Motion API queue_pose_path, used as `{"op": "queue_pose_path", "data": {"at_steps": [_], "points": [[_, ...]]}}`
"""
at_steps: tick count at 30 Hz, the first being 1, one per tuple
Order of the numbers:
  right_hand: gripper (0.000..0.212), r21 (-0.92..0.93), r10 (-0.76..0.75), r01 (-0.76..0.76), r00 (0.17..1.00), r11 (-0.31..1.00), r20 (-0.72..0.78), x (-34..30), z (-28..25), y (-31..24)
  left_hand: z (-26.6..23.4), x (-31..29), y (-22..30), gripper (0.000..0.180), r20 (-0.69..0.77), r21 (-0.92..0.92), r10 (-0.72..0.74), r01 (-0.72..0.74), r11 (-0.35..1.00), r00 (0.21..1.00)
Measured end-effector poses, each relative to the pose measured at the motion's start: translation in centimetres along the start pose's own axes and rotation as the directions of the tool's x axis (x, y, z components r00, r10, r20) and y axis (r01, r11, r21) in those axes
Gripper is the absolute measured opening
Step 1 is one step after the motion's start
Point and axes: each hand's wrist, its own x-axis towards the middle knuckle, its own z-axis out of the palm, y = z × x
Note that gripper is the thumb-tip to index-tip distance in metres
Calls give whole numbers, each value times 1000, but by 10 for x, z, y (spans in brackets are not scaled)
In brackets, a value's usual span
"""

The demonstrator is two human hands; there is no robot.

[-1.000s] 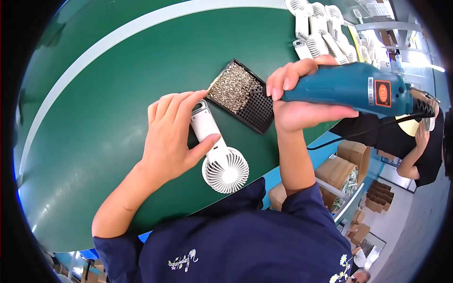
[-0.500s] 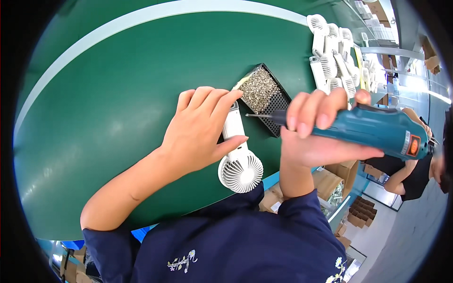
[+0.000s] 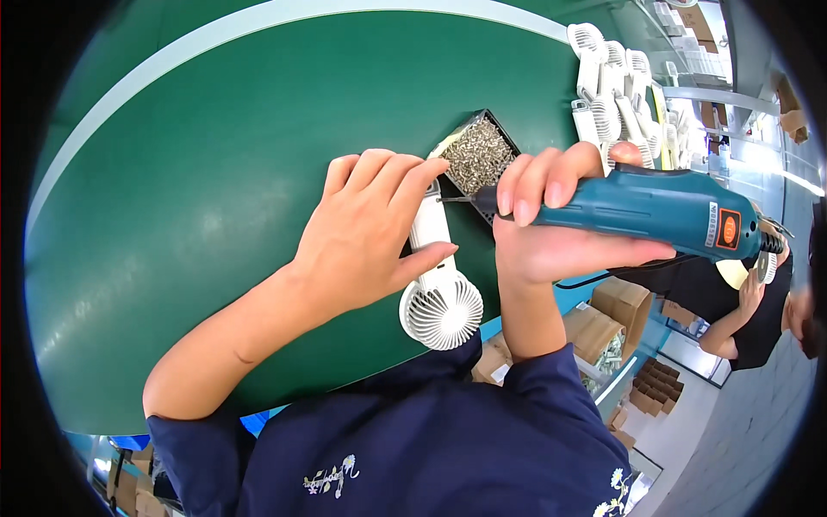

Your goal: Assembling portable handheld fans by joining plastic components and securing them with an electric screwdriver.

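Note:
A white handheld fan (image 3: pixel 442 310) lies on the green table, its round grille towards me and its handle pointing away. My left hand (image 3: pixel 353 228) steadies it, with the index finger at the handle's far end and the thumb across the handle near the grille. The palm hides part of the handle's left side. Wrapped in my right hand (image 3: pixel 538 237) is a teal electric screwdriver (image 3: pixel 642 211), held nearly level. Its thin bit points left and reaches the far end of the handle; whether it touches is too fine to tell.
Just beyond the screwdriver's tip sits a black tray (image 3: pixel 502 126) of small metal screws (image 3: pixel 475 157). Several white fans (image 3: pixel 606 116) are piled at the far right. A person in black (image 3: pixel 732 314) works on the right, near cardboard boxes (image 3: pixel 594 332).
My right hand has brought the screwdriver left and slightly away from me, so its bit now meets the fan handle's far end. My left hand and the fan have hardly moved.

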Motion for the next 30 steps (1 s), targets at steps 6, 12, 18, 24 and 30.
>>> {"op": "queue_pose_path", "data": {"at_steps": [6, 12, 18, 24, 30], "points": [[91, -64, -3, 3, 1000, 998, 3, 1, 3, 2, 0, 1, -1, 69, 0, 4, 3, -3, 1000, 1000], [96, -41, 22, -13, 974, 999, 225, 5, 1, 3, 1, 4, 0, 69, 5, 1, -5, 5, 1000, 1000], [96, 36, -63, 55, 957, 998, 283, 5, -1, -8, 1, 5, 0, 68, 0, 10, 4, -4, 1000, 1000], [92, -74, -208, 210, 978, 975, 29, 16, -28, -40, -1, 4, 1, 64, 9, 6, 13, -13, 1000, 1000], [86, -244, -224, 176, 957, 954, -184, 17, -58, -24, -2, 5, 3, 63, 7, 7, 12, -12, 1000, 1000]]}}
